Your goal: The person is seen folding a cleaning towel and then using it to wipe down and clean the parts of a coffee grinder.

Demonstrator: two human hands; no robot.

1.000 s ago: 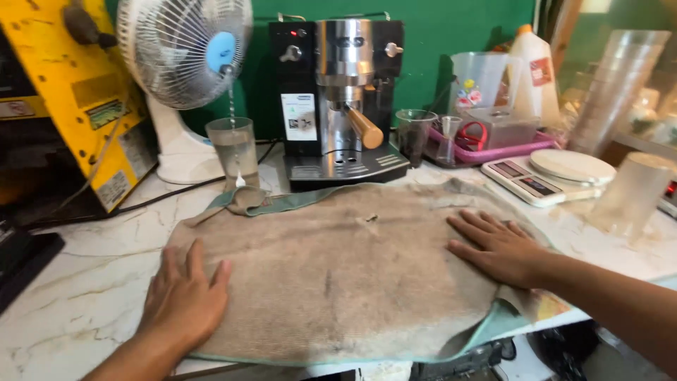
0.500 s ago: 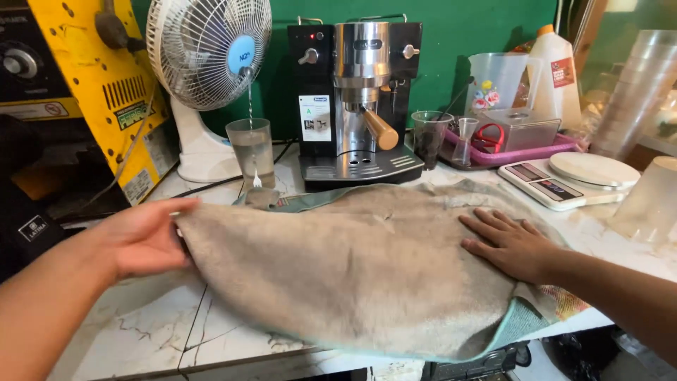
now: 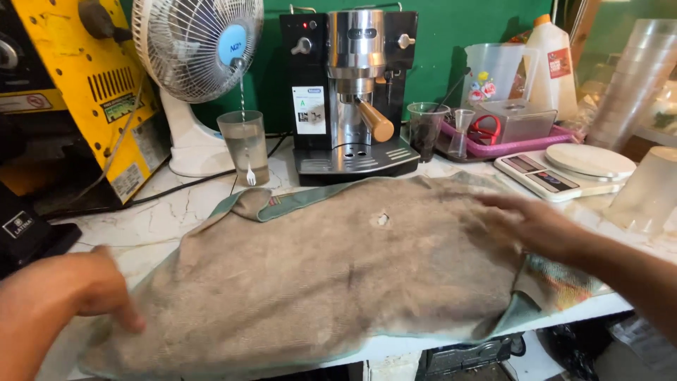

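Observation:
A large grey-brown towel with a green edge and a small hole lies spread over the white marble counter. My left hand is at the towel's left edge, fingers curled and touching the cloth near its corner. My right hand hovers flat and blurred over the towel's right side, fingers apart, holding nothing. The towel's right end hangs over the counter's front edge.
Behind the towel stand an espresso machine, a glass of water, a white fan and a yellow machine. To the right are a kitchen scale, a pink tray, a jug and stacked plastic cups.
My left hand has come back toward me to the towel's near-left corner. My right hand has lifted and shifted over the right side. The towel lies flatter and wider.

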